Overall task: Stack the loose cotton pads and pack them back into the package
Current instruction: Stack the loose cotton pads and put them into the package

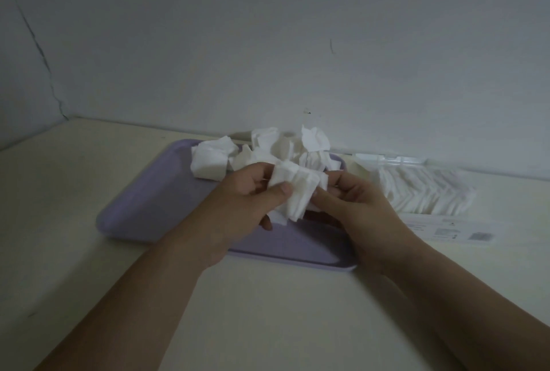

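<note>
Head view, looking down at a pale table (268, 311) set against a grey wall (268, 28). Your left hand (253, 192) grips a small stack of white cotton pads (294, 195), thumb pressed on its near face and fingers curled behind. Your right hand (357, 201) pinches the same stack at its right edge with curled fingers. The stack is held just above a lilac tray (143, 201). A jumbled pile of loose pads (268, 150) lies on the far part of the tray. To the right, beside the tray, lies the clear package (425, 189), with rows of pads inside.
</note>
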{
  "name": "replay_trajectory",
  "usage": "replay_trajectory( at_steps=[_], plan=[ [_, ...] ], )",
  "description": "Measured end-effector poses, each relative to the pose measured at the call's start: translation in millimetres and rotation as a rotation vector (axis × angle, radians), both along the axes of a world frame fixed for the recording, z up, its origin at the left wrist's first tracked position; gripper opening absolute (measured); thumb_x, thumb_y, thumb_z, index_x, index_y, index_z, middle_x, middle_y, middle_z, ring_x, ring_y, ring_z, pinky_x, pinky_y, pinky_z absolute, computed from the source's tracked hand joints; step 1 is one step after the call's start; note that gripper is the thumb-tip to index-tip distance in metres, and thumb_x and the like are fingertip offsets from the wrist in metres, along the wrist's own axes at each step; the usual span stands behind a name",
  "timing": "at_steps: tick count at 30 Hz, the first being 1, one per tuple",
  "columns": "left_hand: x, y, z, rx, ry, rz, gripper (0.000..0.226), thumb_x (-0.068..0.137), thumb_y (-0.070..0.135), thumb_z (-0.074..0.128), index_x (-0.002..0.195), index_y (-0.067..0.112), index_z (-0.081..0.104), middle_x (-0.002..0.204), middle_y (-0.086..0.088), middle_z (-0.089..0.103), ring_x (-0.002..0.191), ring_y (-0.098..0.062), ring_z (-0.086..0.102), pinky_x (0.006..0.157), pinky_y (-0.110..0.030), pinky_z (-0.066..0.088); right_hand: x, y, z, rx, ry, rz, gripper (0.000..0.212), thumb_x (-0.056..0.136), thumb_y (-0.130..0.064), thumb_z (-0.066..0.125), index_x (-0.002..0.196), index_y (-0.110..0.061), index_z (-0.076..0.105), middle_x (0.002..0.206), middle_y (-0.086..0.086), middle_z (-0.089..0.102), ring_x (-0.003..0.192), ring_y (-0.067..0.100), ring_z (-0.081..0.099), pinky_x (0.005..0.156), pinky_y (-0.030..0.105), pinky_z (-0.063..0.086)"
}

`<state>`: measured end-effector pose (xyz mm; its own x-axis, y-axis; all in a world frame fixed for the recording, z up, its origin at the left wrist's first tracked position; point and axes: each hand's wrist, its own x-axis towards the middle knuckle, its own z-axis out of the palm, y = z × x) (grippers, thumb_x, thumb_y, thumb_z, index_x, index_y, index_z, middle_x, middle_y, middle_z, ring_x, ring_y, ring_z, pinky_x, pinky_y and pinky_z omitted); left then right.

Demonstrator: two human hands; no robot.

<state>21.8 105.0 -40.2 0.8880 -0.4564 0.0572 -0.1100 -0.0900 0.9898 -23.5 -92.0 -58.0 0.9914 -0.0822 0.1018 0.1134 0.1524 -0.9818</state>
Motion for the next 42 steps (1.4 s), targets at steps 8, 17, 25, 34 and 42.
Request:
replay_trajectory(
  at_steps=[8,17,25,34,42],
  plan=[
    [2.0,6.3,3.7,-0.072,-0.051,-0.03,0.031,0.088,0.01,0.077,0.114,0.026,0.075,0.104,0.004,0.077,0.092,-0.008,0.068,0.075,-0.02,0.053,3.4,-0.7,-3.9,0.018,0.008,-0.021,0.021,0.096,-0.005,0.066,0.113,0.005,0.071,0.106,0.025,0.077,0.1,0.036,0.073,0.094,0.045,0.059],
    [2.1,4.4,-1.5,-0.06,-0.048,0.053,0.037,0.077,0.004,0.087,0.107,0.019,0.071,0.099,-0.003,0.081,0.091,-0.017,0.075,0.075,-0.026,0.06,1.9,-2.8,-5.1,-0.036,0.014,0.072,0.018,0.097,-0.006,0.064,0.11,0.004,0.071,0.097,0.023,0.07,0.094,0.03,0.069,0.093,0.039,0.058],
    [2.9,-7.3,-12.1,0.05,-0.186,0.303,0.04,0.064,0.014,0.097,0.09,0.021,0.068,0.077,-0.001,0.069,0.064,-0.009,0.061,0.064,-0.021,0.055,-3.4,-3.6,0.9,-0.037,0.016,0.205,0.039,0.076,-0.001,0.085,0.111,-0.003,0.068,0.11,0.02,0.076,0.102,0.029,0.071,0.098,0.041,0.055],
    [17.7,15.9,-16.1,0.353,-0.355,0.133,0.046,0.072,0.023,0.093,0.111,0.03,0.069,0.107,0.013,0.071,0.099,-0.005,0.067,0.084,-0.016,0.052,1.8,-0.3,-8.8,-0.093,-0.003,-0.007,0.03,0.089,-0.007,0.075,0.115,0.002,0.064,0.108,0.028,0.075,0.094,0.03,0.071,0.091,0.046,0.054],
    [22.3,11.3,-20.1,0.659,-0.463,0.127,0.023,0.08,0.044,0.062,0.091,0.024,0.064,0.08,0.008,0.061,0.074,-0.017,0.059,0.074,-0.039,0.054,1.4,-0.3,-9.4,-0.253,-0.008,-0.119,0.029,0.079,-0.015,0.073,0.107,-0.011,0.065,0.095,0.011,0.078,0.086,0.024,0.071,0.085,0.044,0.055]
  ],
)
